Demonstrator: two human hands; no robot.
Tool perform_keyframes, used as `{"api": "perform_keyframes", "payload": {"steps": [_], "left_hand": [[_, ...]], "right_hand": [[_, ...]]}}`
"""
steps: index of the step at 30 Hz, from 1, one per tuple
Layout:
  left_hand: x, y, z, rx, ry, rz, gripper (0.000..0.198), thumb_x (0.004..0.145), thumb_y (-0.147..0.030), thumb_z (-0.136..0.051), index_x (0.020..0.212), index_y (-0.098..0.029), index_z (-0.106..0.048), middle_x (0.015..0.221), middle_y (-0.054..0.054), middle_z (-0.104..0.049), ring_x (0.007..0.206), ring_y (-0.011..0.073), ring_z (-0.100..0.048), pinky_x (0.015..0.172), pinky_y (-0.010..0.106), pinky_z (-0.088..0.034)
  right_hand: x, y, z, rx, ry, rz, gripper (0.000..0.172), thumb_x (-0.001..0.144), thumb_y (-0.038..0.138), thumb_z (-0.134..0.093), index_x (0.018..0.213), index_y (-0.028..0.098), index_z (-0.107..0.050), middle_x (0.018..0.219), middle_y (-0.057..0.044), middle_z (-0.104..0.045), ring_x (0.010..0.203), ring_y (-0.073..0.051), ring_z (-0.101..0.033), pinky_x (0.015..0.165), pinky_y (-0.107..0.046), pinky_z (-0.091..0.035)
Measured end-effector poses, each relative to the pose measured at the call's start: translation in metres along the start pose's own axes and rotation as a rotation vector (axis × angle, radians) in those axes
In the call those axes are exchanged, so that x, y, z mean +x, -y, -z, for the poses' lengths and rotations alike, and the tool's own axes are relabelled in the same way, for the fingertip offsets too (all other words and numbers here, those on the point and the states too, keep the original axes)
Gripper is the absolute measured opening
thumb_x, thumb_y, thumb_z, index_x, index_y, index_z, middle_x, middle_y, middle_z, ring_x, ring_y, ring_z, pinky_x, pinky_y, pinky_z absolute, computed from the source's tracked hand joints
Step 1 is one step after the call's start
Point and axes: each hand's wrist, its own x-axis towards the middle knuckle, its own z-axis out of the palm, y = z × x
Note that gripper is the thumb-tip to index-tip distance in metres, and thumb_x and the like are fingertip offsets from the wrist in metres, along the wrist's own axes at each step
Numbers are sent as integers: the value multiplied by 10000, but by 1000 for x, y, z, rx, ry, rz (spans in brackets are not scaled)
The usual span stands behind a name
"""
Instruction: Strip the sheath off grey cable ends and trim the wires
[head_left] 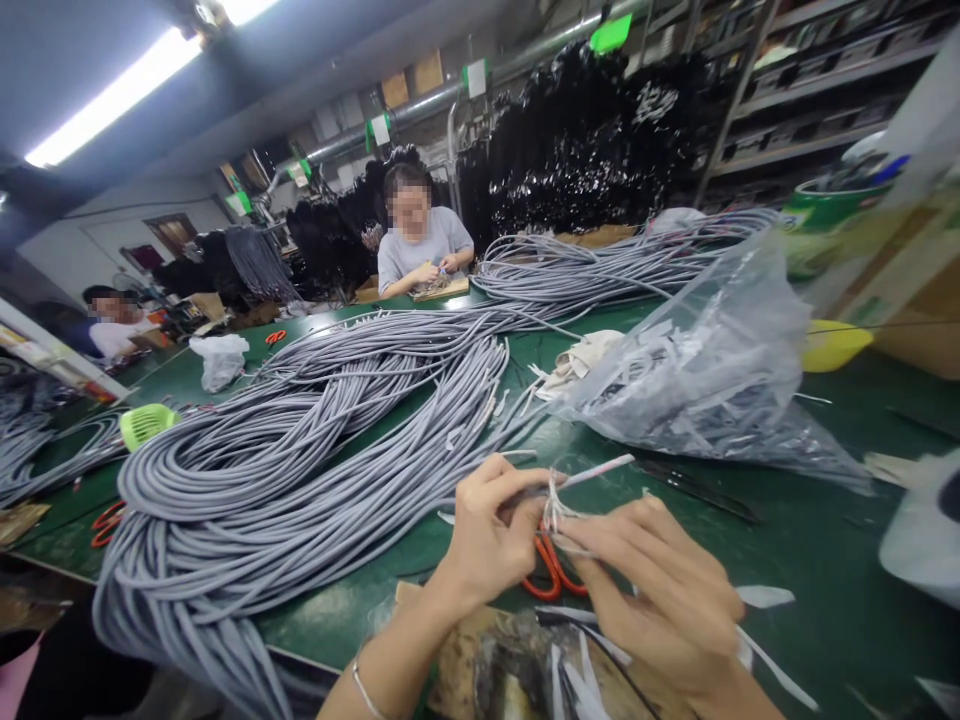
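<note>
My left hand [491, 530] is closed in a pinch on the end of a grey cable, mostly hidden by the fingers. Loose white strands [553, 508] fan out from that end. My right hand [664, 585] has its fingers and thumb closed on these strands from the other side. A pale cable end [604, 469] sticks out just beyond the fingertips; whether it belongs to the held cable I cannot tell. Below the hands lie scissors with orange-red handles [553, 578], partly covered. Nearer me is a worn wooden block [457, 665] with white strips and a black cord on it.
A large heap of grey cables [315, 430] covers the green table's left and middle. To the right are a clear bag of white scraps [675, 370], a dark slim tool [697, 488] and a green tub [832, 205]. A co-worker [424, 240] sits across the table.
</note>
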Motion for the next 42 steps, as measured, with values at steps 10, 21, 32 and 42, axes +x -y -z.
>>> {"api": "perform_keyframes", "payload": {"steps": [10, 21, 32, 42], "left_hand": [[0, 8, -6, 26, -25, 54, 262, 818, -108, -485, 911, -184, -718, 652, 14, -501, 537, 108, -457, 486, 207, -385], [2, 17, 0, 236, 16, -63, 452, 816, -78, -405, 1229, -189, -552, 717, 47, -583, 595, 152, -496, 549, 248, -431], [14, 23, -2, -399, 66, 324, 332, 783, -226, -528, 1072, -139, -667, 1065, 100, -676, 1018, 253, -587, 848, 335, -462], [11, 26, -3, -646, 345, 411, 657, 672, -745, -450, 427, -138, -510, 341, -69, -253, 327, 43, -203, 373, 207, -184]], "right_hand": [[-5, -4, -3, 51, 28, 49, 215, 701, 6, -598, 803, 195, -601, 592, -17, -653, 494, -126, -526, 491, -276, -455], [13, -2, -14, 2, 31, -211, 136, 802, 188, -552, 669, 198, -582, 496, 34, -593, 339, -86, -490, 325, -189, -379], [17, -12, -15, 5, 242, -61, 181, 812, 196, -536, 646, 183, -607, 508, 8, -592, 411, -87, -507, 438, -196, -386], [14, -34, -12, 535, 331, -940, 532, 651, 669, -540, 638, 150, -659, 516, -17, -552, 490, -121, -474, 479, -241, -403]]}}
